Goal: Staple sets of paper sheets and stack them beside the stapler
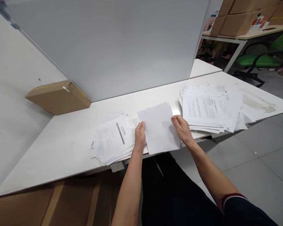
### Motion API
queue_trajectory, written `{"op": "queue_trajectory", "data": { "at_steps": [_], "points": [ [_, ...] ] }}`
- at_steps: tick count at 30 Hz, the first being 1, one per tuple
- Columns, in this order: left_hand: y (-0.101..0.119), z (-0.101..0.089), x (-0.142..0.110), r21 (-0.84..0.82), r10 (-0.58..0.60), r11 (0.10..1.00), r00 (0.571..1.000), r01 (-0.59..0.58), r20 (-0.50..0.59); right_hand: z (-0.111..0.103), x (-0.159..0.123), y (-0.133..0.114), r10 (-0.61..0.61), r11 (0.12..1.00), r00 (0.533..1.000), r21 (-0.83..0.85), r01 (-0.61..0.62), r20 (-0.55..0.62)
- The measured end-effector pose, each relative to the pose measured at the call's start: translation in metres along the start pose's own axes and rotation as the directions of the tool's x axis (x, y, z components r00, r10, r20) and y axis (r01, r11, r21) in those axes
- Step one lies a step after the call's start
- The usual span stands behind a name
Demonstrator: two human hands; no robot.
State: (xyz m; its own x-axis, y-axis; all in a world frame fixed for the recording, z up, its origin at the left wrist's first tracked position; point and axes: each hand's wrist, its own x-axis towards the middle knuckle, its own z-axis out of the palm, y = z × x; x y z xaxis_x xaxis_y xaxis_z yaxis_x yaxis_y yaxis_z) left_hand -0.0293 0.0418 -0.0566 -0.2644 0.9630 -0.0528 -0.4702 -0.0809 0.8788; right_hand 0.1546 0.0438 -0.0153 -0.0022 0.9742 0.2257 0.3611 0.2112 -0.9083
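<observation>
I hold a blank white sheet of paper [159, 127] over the front edge of the white table [61, 147]. My left hand [140, 135] grips its left edge, fingers closed on it. My right hand [182, 128] pinches its right edge. To the left of the sheet lies a loose stack of printed papers [113, 138], the top one with a dark bar. A larger, untidy pile of printed papers [209, 108] lies to the right, close to my right hand.
A grey partition panel [113, 44] stands behind the table. A cardboard box [58, 95] sits at the back left. Cardboard lies under the table [49, 201]. Far right: a table with stacked boxes [240, 15] and a green office chair [264, 58].
</observation>
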Motion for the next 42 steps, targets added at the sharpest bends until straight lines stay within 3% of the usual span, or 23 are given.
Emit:
{"op": "queue_trajectory", "data": {
  "at_steps": [5, 8, 12, 17, 21, 24, 26, 29, 31, 34, 37, 39, 42],
  "points": [
    [0.001, 0.001, 0.0, 0.03, 0.09, 0.996, 0.996, -0.089, -0.026, -0.002, 0.003, 0.002, 0.006, 1.0, 0.994, -0.01, -0.005, 0.112],
    [0.01, 0.002, -0.002, 0.091, 0.187, 0.978, 0.982, -0.185, -0.017, -0.004, 0.005, -0.001, -0.052, 0.991, 0.995, 0.127, 0.041, 0.082],
    [0.028, 0.006, -0.005, 0.253, 0.368, 0.896, 0.929, -0.365, 0.038, -0.006, 0.009, -0.009, -0.119, 0.956, 0.993, 0.271, 0.112, 0.01],
    [0.029, 0.005, -0.01, 0.302, 0.407, 0.863, 0.911, -0.406, 0.064, -0.003, 0.012, -0.002, -0.159, 0.927, 0.987, 0.346, 0.143, 0.02],
    [0.016, 0.0, -0.012, 0.327, 0.364, 0.875, 0.93, -0.358, 0.045, 0.003, 0.012, 0.015, -0.118, 0.949, 0.985, 0.308, 0.074, 0.125],
    [0.012, -0.001, -0.012, 0.304, 0.353, 0.892, 0.935, -0.336, -0.004, 0.0, 0.014, 0.019, -0.157, 0.951, 0.969, 0.293, 0.097, 0.189],
    [0.014, 0.001, -0.011, 0.26, 0.348, 0.906, 0.937, -0.335, -0.007, -0.008, 0.016, 0.01, -0.193, 0.962, 0.961, 0.229, 0.145, 0.199],
    [0.018, 0.0, -0.01, 0.158, 0.356, 0.922, 0.934, -0.353, 0.01, -0.031, 0.019, -0.022, -0.281, 0.957, 0.944, -0.028, 0.29, 0.173],
    [0.018, -0.005, -0.01, 0.152, 0.399, 0.906, 0.917, -0.395, 0.006, -0.048, 0.019, -0.051, -0.345, 0.873, 0.91, -0.276, 0.401, 0.232],
    [0.01, -0.019, -0.009, 0.303, 0.473, 0.837, 0.881, -0.455, 0.018, -0.061, 0.016, -0.084, -0.316, 0.625, 0.859, -0.593, 0.507, 0.402],
    [-0.002, -0.03, -0.009, 0.495, 0.452, 0.749, 0.886, -0.442, 0.107, -0.053, 0.014, -0.09, -0.223, 0.419, 0.809, -0.696, 0.583, 0.543],
    [-0.009, -0.032, -0.009, 0.547, 0.383, 0.73, 0.908, -0.41, 0.17, -0.043, 0.014, -0.084, -0.162, 0.366, 0.78, -0.698, 0.616, 0.604],
    [-0.013, -0.03, -0.01, 0.533, 0.294, 0.766, 0.934, -0.358, 0.204, -0.034, 0.014, -0.075, -0.109, 0.353, 0.762, -0.692, 0.63, 0.639]
  ]
}}
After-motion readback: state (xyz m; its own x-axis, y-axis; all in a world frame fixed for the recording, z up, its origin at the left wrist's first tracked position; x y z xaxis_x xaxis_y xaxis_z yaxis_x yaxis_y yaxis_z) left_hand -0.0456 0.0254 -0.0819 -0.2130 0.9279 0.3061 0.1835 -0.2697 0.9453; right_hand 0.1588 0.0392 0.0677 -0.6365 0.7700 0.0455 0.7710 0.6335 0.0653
